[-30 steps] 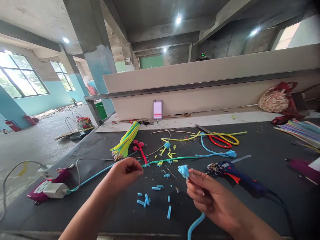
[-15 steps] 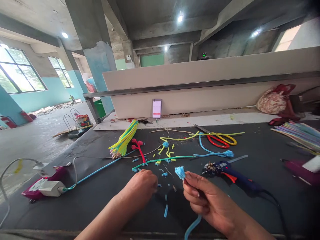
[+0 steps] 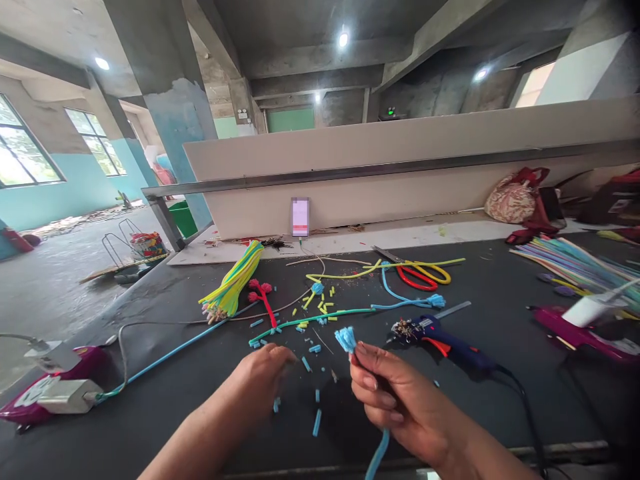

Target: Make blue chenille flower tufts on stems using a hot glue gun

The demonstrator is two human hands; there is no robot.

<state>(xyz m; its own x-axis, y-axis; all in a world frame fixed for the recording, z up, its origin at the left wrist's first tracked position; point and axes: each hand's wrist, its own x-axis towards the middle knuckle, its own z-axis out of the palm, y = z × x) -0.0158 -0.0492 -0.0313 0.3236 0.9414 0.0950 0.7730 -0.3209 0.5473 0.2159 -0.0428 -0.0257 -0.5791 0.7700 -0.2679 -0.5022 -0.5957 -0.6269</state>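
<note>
My right hand (image 3: 387, 390) is closed around a light blue pipe cleaner stem (image 3: 379, 455), pinching it just below its fluffy tip of bunched short pieces (image 3: 345, 340). The stem hangs below the palm. To the left, my left hand (image 3: 263, 373) hovers low over the black table, back of the hand up. Its fingertips are blurred and partly hidden, so I cannot see whether they hold anything. Between the hands lie several short cut blue pieces (image 3: 317, 422). A blue glue gun (image 3: 453, 343) with a red trigger lies right of my right hand.
Beyond the hands lie a red pipe cleaner stem (image 3: 267, 303), a yellow-green bundle (image 3: 233, 283), yellow bits and scissors (image 3: 417, 270). A phone (image 3: 300, 217) leans on the back board. Purple power strips (image 3: 580, 330) with cords sit at both sides. More pipe cleaners (image 3: 575, 267) lie right.
The view has turned slightly right, so the scene sits further left. My left hand's fingers have shifted and blurred. My right hand still grips the blue pipe cleaner, its tip slightly turned.
</note>
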